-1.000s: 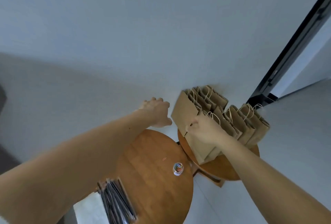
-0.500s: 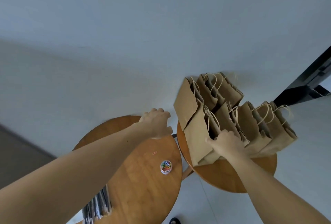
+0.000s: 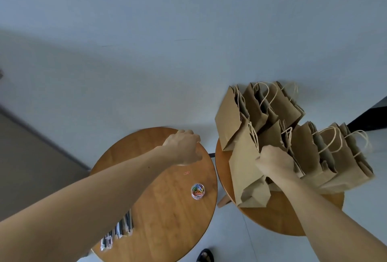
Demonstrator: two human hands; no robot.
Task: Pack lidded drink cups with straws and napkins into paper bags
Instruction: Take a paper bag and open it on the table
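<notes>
Over the last second my right grip [image 3: 274, 162] has slid from the near corner of the front bag [image 3: 244, 167] up to its rim, where it now pinches the paper by the handle. I judge that bag is being picked out for opening. It stands with the other paper bags [image 3: 303, 148] on the right bench [image 3: 278, 222]. My left grip [image 3: 184, 146] still hovers over the far edge of the left bench [image 3: 167, 209], fingers curled. I cannot tell whether it holds anything. No cup shows — what look like straws [image 3: 117, 232] lie well behind it.
</notes>
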